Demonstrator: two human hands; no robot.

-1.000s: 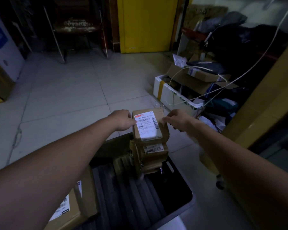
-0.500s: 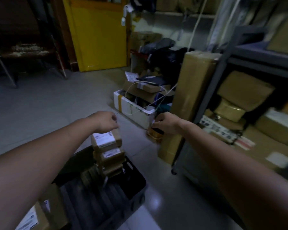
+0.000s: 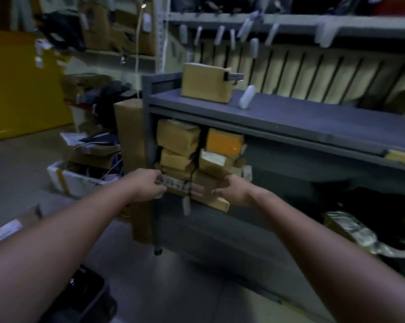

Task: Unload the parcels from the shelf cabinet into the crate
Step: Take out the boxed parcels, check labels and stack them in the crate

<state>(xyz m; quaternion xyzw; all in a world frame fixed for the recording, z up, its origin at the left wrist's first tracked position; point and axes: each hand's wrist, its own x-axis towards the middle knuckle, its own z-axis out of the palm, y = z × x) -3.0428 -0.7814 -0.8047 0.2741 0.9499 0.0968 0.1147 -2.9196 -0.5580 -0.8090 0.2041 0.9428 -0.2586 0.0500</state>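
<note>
Two hands up: left hand (image 3: pixel 148 185), right hand (image 3: pixel 234 190). Between them, one long labelled parcel (image 3: pixel 190 190). Just beyond them I make out about six stacked parcels (image 3: pixel 178 136) in two columns; blur blocks a firm tally. Above the hands, one lone parcel (image 3: pixel 206 82). Below the left arm, one crate (image 3: pixel 89 297).

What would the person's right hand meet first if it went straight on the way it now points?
Most likely the labelled parcel at the bottom of the stack in the shelf cabinet: the right hand points left at its right end. Blur hides whether they touch.
</note>
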